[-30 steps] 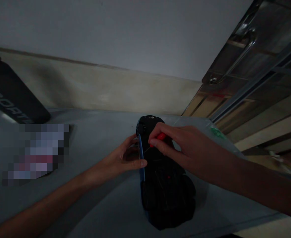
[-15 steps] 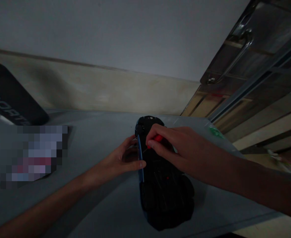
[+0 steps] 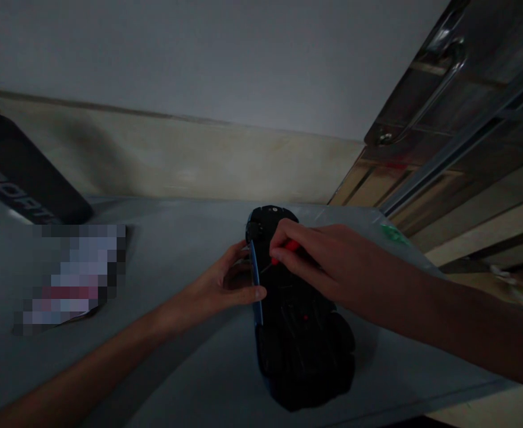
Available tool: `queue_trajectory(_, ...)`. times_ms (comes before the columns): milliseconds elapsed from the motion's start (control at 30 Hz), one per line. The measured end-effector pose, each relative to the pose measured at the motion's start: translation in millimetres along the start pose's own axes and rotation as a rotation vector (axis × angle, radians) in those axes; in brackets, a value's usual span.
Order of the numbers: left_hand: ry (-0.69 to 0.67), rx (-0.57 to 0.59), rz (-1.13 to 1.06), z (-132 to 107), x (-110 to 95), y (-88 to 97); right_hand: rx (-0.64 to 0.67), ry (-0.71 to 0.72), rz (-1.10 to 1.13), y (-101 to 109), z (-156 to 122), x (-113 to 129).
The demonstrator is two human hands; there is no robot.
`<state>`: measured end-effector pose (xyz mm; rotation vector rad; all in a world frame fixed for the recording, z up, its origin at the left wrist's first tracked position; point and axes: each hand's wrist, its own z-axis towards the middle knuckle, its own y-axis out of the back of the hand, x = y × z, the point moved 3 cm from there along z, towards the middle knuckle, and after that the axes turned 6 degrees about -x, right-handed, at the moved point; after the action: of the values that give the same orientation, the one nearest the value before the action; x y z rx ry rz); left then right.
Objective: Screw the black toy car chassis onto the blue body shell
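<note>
A toy car lies upside down on the grey table, its black underside facing up and a strip of blue body showing along its left edge. My left hand grips that left side, thumb over the edge and fingers against the blue flank. In my right hand is a screwdriver with a red handle, pinched between thumb and fingers. Its thin shaft slants down and left to the car's underside. Whether the tip sits in a screw is too dark to tell.
A dark bottle with white lettering stands at the left. Near it lies a blurred-out flat item. A green scrap rests by the table's right edge. Behind rises a wall, with a metal door handle at right.
The whole view has shifted slightly, so everything sits a little further right. The screwdriver's shaft shows more clearly now. Both hands keep their holds.
</note>
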<state>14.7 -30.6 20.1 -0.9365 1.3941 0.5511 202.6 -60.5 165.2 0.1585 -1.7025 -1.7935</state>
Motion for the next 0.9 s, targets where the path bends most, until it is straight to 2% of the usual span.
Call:
queue_trajectory(167,0.008,0.007,0.007,-2,-3,-0.7,-0.005,-0.023,-0.057,0,-1,3)
queue_trajectory(367,-0.007,0.014,-0.017,0,1,1.5,-0.070,0.120,-0.005,-5,3,8)
queue_trajectory(567,0.032,-0.019,0.037,-2,-3,0.7,-0.063,0.002,-0.146,-9,5,8)
queue_trajectory(767,-0.007,-0.005,0.034,-2,-5,-0.7,-0.089,0.126,-0.056,-10,9,12)
queue_trajectory(900,-0.008,-0.009,0.048,1,-2,1.2,-0.051,0.035,-0.145,-11,11,10)
